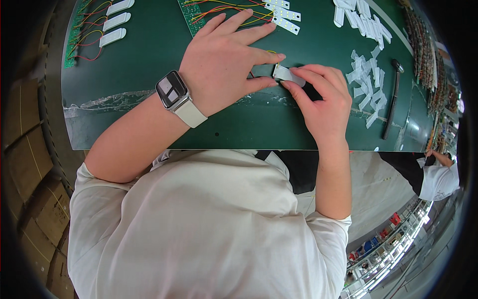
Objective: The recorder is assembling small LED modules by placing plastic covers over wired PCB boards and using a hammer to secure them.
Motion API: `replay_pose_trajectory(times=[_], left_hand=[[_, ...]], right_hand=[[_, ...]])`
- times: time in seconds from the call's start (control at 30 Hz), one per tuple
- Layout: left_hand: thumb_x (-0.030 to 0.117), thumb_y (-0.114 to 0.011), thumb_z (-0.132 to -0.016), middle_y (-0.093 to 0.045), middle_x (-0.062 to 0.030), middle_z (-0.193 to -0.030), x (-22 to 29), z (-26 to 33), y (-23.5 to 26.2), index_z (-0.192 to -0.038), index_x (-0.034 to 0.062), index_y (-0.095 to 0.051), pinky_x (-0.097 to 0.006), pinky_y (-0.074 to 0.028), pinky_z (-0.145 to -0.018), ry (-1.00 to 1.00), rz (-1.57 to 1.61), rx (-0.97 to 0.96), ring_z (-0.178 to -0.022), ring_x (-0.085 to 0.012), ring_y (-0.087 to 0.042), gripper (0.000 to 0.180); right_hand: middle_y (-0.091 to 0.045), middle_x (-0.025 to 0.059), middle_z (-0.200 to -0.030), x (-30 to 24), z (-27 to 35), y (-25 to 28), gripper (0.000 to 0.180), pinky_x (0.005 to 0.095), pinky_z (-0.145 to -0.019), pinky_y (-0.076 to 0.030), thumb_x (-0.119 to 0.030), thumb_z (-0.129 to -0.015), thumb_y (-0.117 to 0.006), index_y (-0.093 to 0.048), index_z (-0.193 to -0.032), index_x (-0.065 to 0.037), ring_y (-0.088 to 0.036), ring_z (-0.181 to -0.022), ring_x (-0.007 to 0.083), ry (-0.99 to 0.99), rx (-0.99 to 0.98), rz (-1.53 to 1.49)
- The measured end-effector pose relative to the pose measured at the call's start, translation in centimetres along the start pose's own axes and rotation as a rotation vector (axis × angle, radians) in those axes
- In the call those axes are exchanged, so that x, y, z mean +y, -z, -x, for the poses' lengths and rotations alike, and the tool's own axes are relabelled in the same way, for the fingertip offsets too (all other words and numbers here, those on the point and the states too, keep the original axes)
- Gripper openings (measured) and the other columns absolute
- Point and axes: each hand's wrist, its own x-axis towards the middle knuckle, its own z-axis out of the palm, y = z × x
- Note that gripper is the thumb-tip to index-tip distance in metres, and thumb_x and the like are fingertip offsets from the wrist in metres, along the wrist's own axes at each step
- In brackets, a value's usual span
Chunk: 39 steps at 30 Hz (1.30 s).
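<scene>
My right hand (326,94) pinches a small white plastic piece (290,75) between thumb and fingers, low over the green table. Yellow and red wire shows at the left end of that piece. My left hand (224,65), with a watch (173,90) on its wrist, lies with fingers spread; thumb and forefinger tips point at the piece's wired end. Its other fingers reach over the wires of a green circuit board (191,17). White LED strips (286,26) lie at the far ends of those wires, beyond the fingertips.
At far left, finished-looking white oblong pieces (117,21) hang by wires from another green board (72,42). To the right lie a pile of white plastic covers (366,20), scattered translucent strips (367,82) and a black-handled tool (392,99). Another person (438,177) is at far right.
</scene>
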Motion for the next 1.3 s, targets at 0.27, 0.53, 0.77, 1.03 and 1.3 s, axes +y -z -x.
replay_pose_trajectory(times=[0.27, 0.53, 0.77, 1.03, 1.3], left_hand=[[0.044, -0.085, -0.079, -0.062, 0.0000, -0.149, 0.0, 0.3, -0.1, -0.120, 0.0335, -0.081, -0.049, -0.039, -0.119, 0.004, -0.001, 0.014, -0.144, -0.0299, -0.050, 0.042], [0.043, -0.085, -0.079, -0.062, -0.0002, -0.148, -0.1, 0.4, -0.1, -0.120, 0.0333, -0.081, -0.049, -0.040, -0.118, 0.008, -0.001, 0.025, -0.144, -0.0299, -0.050, 0.042], [0.038, -0.085, -0.079, -0.060, -0.0031, -0.151, 0.6, -0.6, -0.1, -0.121, 0.0311, -0.080, -0.051, -0.039, -0.118, -0.029, 0.048, -0.004, -0.144, -0.0328, -0.049, 0.042], [0.037, -0.087, -0.077, -0.058, -0.0065, -0.154, 0.6, -0.7, 1.5, -0.123, 0.0255, -0.079, -0.053, -0.039, -0.117, -0.026, -0.027, -0.098, -0.144, -0.0390, -0.047, 0.047], [0.049, -0.083, -0.080, -0.057, -0.0057, -0.153, 0.2, -0.7, -0.1, -0.118, 0.0312, -0.079, -0.056, -0.039, -0.116, -0.088, 0.001, -0.028, -0.143, -0.0381, -0.046, 0.042]], right_hand=[[-0.073, 0.0005, -0.099, -0.3, 0.0, -0.1, 0.022, 0.0352, -0.078, -0.056, -0.016, -0.075, -0.089, -0.081, -0.095, -0.011, -0.066, -0.094, 0.0229, -0.007, 0.003, 0.032], [-0.072, 0.0000, -0.100, -1.0, -0.3, 0.0, 0.022, 0.0351, -0.078, -0.056, -0.017, -0.076, -0.088, -0.081, -0.096, -0.011, -0.066, -0.094, 0.0224, -0.023, -0.021, 0.077], [-0.072, 0.0014, -0.104, -0.6, 0.2, 1.6, 0.028, 0.0370, -0.079, -0.057, -0.020, -0.077, -0.088, -0.080, -0.102, -0.012, -0.067, -0.095, 0.0243, -0.019, -0.015, 0.100], [-0.073, 0.0171, -0.114, 12.3, 4.0, 11.8, 0.043, 0.0439, -0.096, -0.053, -0.031, -0.088, -0.081, -0.075, -0.120, -0.004, -0.067, -0.111, 0.0365, -0.460, 0.371, 0.486], [-0.073, 0.0191, -0.107, 23.2, 10.9, 15.9, 0.039, 0.0385, -0.090, -0.054, -0.024, -0.093, -0.080, -0.066, -0.118, 0.003, -0.069, -0.099, 0.0275, -0.700, 0.190, 0.181]])
